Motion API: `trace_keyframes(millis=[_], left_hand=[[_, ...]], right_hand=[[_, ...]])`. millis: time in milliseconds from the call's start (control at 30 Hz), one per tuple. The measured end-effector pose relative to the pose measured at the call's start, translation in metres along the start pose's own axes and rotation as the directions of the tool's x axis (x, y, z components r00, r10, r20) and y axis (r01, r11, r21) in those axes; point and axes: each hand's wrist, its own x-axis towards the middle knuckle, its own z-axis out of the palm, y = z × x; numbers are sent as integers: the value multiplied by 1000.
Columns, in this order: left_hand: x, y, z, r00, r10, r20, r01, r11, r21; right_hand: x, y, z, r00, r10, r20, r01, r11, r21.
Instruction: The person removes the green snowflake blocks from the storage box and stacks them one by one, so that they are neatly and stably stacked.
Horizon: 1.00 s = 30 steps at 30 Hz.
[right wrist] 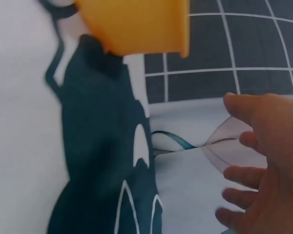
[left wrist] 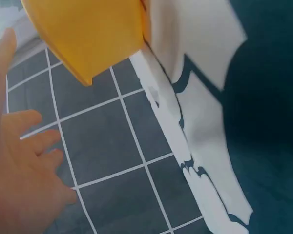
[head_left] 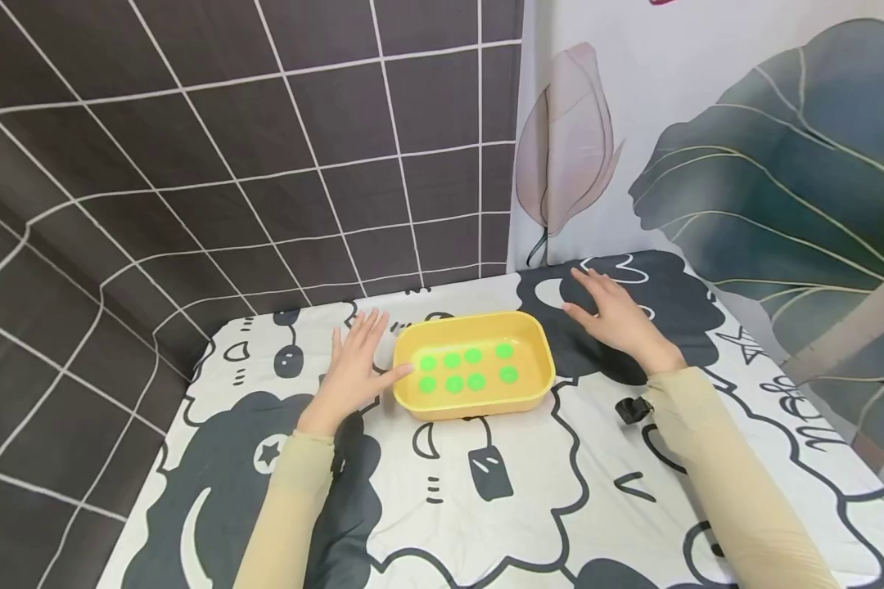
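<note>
A yellow rectangular tub (head_left: 474,406) with rounded corners rests on the patterned cloth. Several flat green discs (head_left: 453,360) lie in two rows on its floor. To the tub's left is my left hand (head_left: 352,370), fingers spread; its thumb overlaps the rim in the head view, and I cannot tell whether it touches. In the left wrist view the hand (left wrist: 27,165) is below and left of the tub (left wrist: 97,34). My right hand (head_left: 619,317) hovers right of the tub, fingers extended, holding nothing. The right wrist view shows that hand (right wrist: 271,161) apart from the tub (right wrist: 141,24).
Beneath everything spreads a white and dark cartoon-print cloth (head_left: 486,523). A dark gridded curtain (head_left: 265,164) rises behind and on the left. At the back right hangs a pale sheet (head_left: 633,98) with large leaf prints. A black strap piece (head_left: 633,410) sits by the right wrist.
</note>
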Motion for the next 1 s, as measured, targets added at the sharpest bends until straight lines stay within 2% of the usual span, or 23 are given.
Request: trace_keyframes(millis=[200,400,600,1000], left_hand=[[-9,2,6,999,27,44,-23,996,-86],[-16,0,16,995,50,88,-44,997,-70],[-21,-1,19,992,48,117,-40,997,-69],[-21,-4,22,984,30,176,-15,996,-86]], right_hand=[[10,-12,-7,1000,-7,14,6,996,89],[20,-36,-4,998,-11,65,-1,984,177],[33,-58,1,991,-57,124,23,965,259],[46,-82,15,962,-93,255,33,973,230]])
